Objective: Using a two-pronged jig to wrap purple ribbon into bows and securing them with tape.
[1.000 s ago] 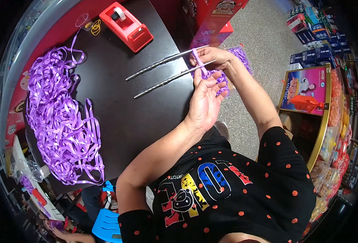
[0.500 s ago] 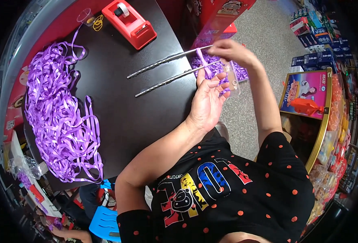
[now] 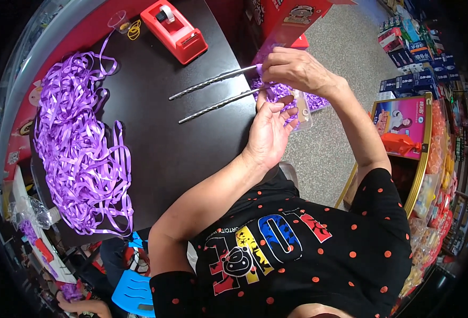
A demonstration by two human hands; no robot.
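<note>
Two long metal drill bits (image 3: pixel 215 107) lie side by side, their spiral ends over the black table and their other ends reaching past its right edge. Purple ribbon (image 3: pixel 259 69) is looped around those outer ends. My right hand (image 3: pixel 295 69) is closed in a pinch on the ribbon there, its fingertips partly covering the loop. Just below, my left hand (image 3: pixel 268 132) is turned palm up with fingers apart; its index finger touches the ribbon by the lower bit. A clear plastic box (image 3: pixel 304 112) holding purple ribbon pieces sits behind my fingers.
A big tangled heap of purple ribbon (image 3: pixel 80 153) covers the left of the table (image 3: pixel 160 175). A red tape dispenser (image 3: pixel 175 33), yellow rubber bands (image 3: pixel 134 30) and a clear cup (image 3: pixel 118 20) stand at the back. Goods fill a gold-edged display case (image 3: pixel 419 180) at right.
My right hand has moved left and closed in on the ribbon around the bits, covering their outer ends. My left hand has stayed nearly in place.
</note>
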